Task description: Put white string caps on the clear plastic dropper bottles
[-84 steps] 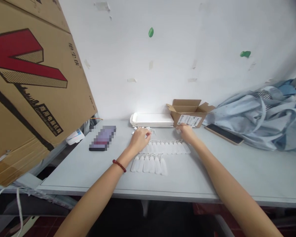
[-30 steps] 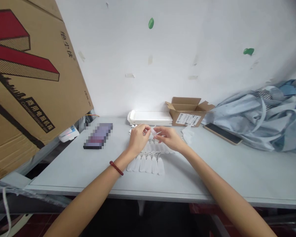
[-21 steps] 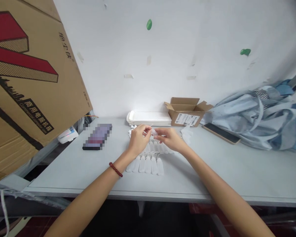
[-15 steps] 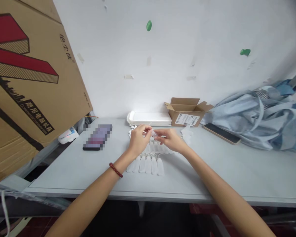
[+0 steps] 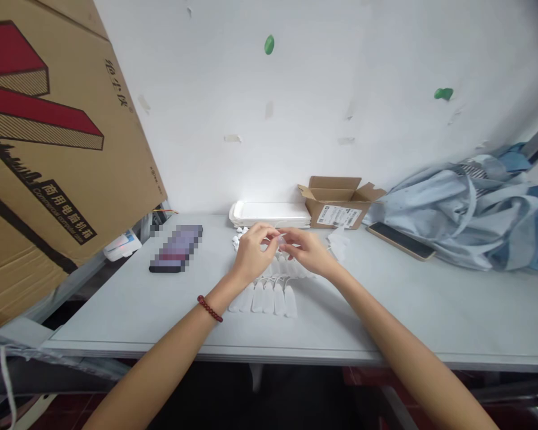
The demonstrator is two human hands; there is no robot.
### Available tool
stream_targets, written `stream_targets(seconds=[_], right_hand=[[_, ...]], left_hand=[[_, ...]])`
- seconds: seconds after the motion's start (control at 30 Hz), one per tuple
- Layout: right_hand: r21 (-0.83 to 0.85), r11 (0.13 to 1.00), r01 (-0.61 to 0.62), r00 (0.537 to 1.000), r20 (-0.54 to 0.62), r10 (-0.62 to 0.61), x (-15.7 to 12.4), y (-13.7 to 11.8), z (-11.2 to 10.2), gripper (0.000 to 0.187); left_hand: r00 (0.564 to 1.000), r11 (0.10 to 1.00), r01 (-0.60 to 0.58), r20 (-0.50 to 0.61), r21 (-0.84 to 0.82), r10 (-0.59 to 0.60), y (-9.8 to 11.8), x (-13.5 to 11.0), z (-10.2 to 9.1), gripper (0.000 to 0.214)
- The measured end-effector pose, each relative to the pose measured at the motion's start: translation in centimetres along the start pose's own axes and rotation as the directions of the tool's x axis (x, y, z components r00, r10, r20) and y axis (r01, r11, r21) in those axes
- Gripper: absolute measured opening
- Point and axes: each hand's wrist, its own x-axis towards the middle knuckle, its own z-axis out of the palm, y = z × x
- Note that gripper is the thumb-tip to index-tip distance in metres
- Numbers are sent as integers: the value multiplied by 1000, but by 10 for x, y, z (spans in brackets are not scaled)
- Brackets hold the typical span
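Observation:
Over the middle of the table, my left hand (image 5: 253,254) and my right hand (image 5: 311,254) meet with fingertips pinched around a small translucent white tag (image 5: 281,240). Fingers cover most of it, so its exact shape is hard to make out. Just below lies a front row of several translucent white tags (image 5: 269,298) with thin white cords at their upper ends. Behind it, a second row of similar tags (image 5: 281,267) is partly hidden by my hands. Small white pieces (image 5: 236,240) lie left of my left hand. Loose translucent tags (image 5: 339,243) lie beyond my right hand.
An open cardboard box (image 5: 336,206) and a white flat stack (image 5: 271,214) stand against the wall. One phone (image 5: 401,240) lies at right beside a pale blue cloth bag (image 5: 457,209); a blurred-out phone-like device (image 5: 177,248) lies left. A large carton (image 5: 63,155) leans in at left.
My fingertips have shifted slightly around the small tag, and my right fingers have drawn closer to the left ones. The whole view has moved a little; the rows of tags stay the same.

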Motion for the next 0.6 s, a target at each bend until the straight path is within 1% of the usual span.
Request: stream_targets(seconds=[0.17,0.33,0.47,0.53,0.6], right_hand=[[9,1000,-29,997,-66,29,-1,-4,-1,32],[41,998,-48,987,-152,54,0,-7,-3,30],[92,995,-26,985,-166,41,0,-7,-3,32],[82,996,-17,986,-165,31,0,-8,-3,32],[60,998,-15,986,-163,25,0,-10,-3,30]], left_hand=[[998,998,-11,-55,65,14,1,-1,1,16],[998,995,-39,-53,92,44,1,-1,2,18],[998,995,-53,-16,80,54,1,-3,4,15],[998,997,-32,-48,74,35,2,-4,5,13],[997,997,-17,-78,74,22,3,-4,5,16]])
